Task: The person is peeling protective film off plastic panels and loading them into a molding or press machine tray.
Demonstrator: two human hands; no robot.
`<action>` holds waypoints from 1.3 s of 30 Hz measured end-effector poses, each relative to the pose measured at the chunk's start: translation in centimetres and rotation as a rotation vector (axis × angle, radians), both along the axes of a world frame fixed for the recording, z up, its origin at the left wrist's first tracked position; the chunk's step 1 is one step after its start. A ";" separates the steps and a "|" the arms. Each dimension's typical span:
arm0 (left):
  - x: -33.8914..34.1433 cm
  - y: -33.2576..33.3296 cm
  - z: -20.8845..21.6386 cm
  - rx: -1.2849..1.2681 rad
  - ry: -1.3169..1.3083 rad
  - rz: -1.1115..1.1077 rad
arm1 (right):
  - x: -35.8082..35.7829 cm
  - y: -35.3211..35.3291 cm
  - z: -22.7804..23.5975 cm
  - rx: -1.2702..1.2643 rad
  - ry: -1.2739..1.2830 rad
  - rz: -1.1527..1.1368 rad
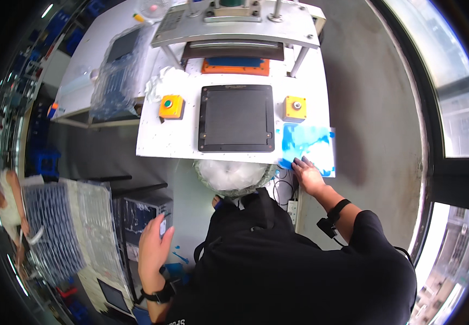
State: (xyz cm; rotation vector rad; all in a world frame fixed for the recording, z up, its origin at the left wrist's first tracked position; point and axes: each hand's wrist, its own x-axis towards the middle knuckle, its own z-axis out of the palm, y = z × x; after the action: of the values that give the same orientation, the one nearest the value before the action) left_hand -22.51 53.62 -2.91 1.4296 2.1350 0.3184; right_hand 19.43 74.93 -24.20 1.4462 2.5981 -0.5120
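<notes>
A flat sheet streaked blue and white (316, 143) lies at the table's right front corner and reaches past the edge. The fingers of my right hand (309, 177) lie stretched over its lower left part; the thumb is hidden. My left hand (153, 244) is raised off to the left, away from the table, with fingers stretched and thumb apart. A small pale patch shows between that thumb and the fingers, too little to name. In front of me, a black rectangular plate (236, 118) with a raised frame lies on the white table (177, 143).
Yellow button boxes (172, 107) (295, 108) flank the plate. Behind it stands a metal press (234, 32) over an orange block (234, 67). A lined bin (234, 176) is under the table's front. Clear trays (55, 230) and another person (9, 203) are at the left.
</notes>
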 end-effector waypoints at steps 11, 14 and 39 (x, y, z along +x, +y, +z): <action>7.6 19.8 -7.8 0.188 -0.178 -1.029 | -0.3 1.9 2.7 -0.177 0.332 -0.380; 9.6 21.5 -8.7 0.145 -0.185 -1.147 | 0.1 1.8 3.4 -0.235 0.282 -0.283; 22.2 26.7 -11.0 -0.069 -0.100 -1.173 | 2.6 6.9 1.8 -0.915 1.021 -0.627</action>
State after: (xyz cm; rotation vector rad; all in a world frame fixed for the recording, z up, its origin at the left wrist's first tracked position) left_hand -0.33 80.36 -13.91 2.2462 0.9250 -0.1388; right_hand 22.06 81.87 -22.43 1.7721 1.6270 -2.6094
